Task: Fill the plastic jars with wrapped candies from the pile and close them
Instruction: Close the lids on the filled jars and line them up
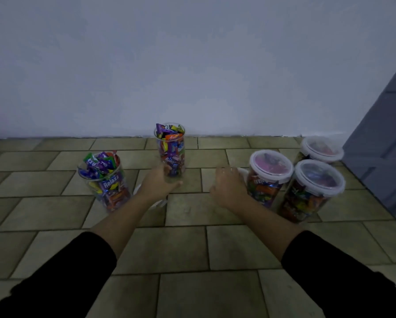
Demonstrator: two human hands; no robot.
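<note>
On the tiled floor [192, 249] near the wall, the left hand [159, 182] grips the base of a clear round open jar [172, 152] brimming with glossy wrapped candies [169, 131], a second full jar [107, 187] stands to its left, three lidded jars [314, 189] stand to its right, and I cannot tell whether the right hand [228, 187], fingers loosely bent, grips anything.

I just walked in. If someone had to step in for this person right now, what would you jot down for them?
Left hand: grips the base of the middle open jar, which is full of candies.
Right hand: low by the floor beside that jar; unclear if it holds anything.
Second open jar, also full, stands at left. A white piece, probably a lid, lies under the left forearm.
Done: three closed jars at right.
Left: put lids on both open jars.
</note>
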